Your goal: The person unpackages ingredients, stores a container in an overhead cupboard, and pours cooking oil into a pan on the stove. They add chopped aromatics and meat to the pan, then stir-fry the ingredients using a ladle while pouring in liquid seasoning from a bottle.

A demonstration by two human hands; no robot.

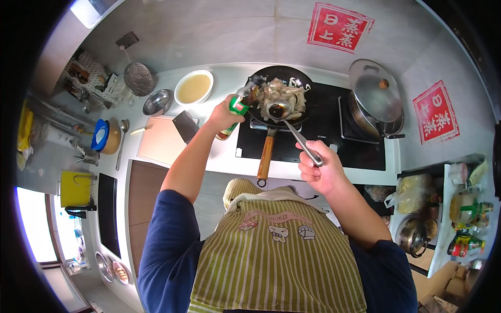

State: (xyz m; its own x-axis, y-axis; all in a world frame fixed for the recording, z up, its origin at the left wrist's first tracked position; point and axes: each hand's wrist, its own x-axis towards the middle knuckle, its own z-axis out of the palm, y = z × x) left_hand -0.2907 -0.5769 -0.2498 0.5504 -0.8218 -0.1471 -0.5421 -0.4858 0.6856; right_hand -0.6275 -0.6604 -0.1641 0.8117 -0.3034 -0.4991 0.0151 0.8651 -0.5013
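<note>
My left hand [226,116] is closed around a glass sauce bottle [239,105] with a green label. The bottle tilts, its neck toward the wok [271,73]. In my right hand [322,168] is the handle of a metal ladle [300,136]. The ladle's bowl holds dark liquid and sits over the pale cooked pieces [295,96], which look like meat, in the wok. The wok's wooden handle [266,156] points toward me. Whether liquid is running from the bottle I cannot tell.
Left of the hob stand a white bowl of yellowish liquid [193,87], a metal bowl [157,103], and a cutting board [162,136] with a cleaver [185,126]. On the right, a lidded pot [373,112] stands on the hob [318,151]. Shelves [441,208] hold jars and bags.
</note>
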